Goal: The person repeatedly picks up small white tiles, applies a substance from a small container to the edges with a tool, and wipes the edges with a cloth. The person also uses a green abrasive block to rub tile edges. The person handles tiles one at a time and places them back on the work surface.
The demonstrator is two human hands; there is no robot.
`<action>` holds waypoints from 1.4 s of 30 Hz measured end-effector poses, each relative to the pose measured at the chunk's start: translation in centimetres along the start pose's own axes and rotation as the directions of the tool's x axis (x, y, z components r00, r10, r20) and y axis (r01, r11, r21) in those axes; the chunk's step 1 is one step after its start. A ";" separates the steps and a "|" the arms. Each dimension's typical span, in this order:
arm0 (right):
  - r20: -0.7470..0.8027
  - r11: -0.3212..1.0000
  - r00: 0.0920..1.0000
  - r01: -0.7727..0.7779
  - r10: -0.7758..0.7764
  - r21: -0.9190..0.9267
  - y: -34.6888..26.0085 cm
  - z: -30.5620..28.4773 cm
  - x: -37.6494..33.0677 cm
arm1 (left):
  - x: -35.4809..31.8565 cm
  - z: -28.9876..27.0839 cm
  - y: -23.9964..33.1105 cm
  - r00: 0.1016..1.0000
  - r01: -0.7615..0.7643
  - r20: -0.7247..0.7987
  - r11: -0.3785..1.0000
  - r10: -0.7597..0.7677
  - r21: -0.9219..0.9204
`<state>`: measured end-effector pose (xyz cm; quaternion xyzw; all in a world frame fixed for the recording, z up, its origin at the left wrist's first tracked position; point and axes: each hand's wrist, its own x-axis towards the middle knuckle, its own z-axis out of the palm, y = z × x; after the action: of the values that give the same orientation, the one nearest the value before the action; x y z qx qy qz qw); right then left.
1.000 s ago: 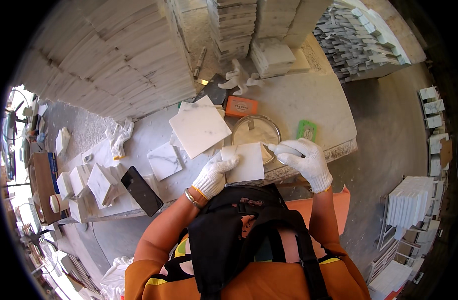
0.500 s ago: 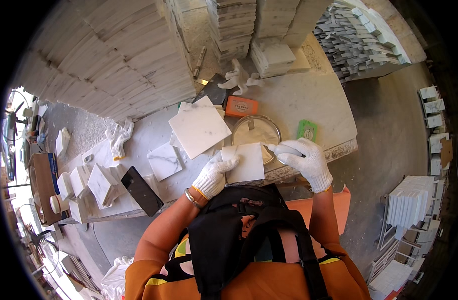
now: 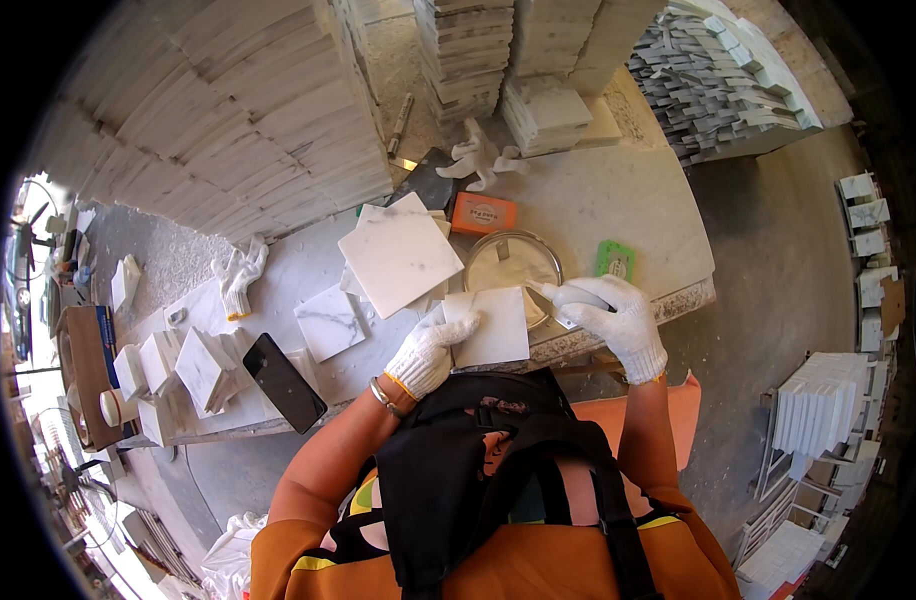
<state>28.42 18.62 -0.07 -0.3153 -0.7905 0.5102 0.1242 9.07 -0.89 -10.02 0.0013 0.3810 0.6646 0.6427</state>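
Note:
A square white marble tile [image 3: 498,328] is in my white-gloved left hand [image 3: 430,350], the thumb lying on its face and the fingers mostly hidden underneath. To the right of the tile, my gloved right hand [image 3: 623,322] is closed around a small hand tool [image 3: 575,299] with a pale grey, rounded handle. The tool's working end is small and hard to make out, close to the tile's right edge. Just beyond the tile sits a round metal dish [image 3: 516,262]. Past my right hand lies a green block-shaped pad [image 3: 614,262].
An orange pad [image 3: 484,213] rests behind the dish. Larger marble tiles [image 3: 400,255] are stacked to the left. A phone [image 3: 283,382], loose gloves [image 3: 239,276] and small tiles lie further left. Tall tile stacks [image 3: 208,110] rise at the back.
My right hand has turned slightly and drawn the tool a little away from the tile's edge. My left hand and the tile stay where they were.

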 end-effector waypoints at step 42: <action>-0.362 0.955 0.926 -0.008 -0.104 -0.295 8.1 1.3 3.5 | -0.6 0.4 -0.3 0.999 -0.051 0.018 0.999 0.050 0.020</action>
<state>28.13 22.14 -8.28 -0.4017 -0.8264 0.3155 0.2369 9.60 -1.28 -9.59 0.0233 0.3819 0.6767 0.6291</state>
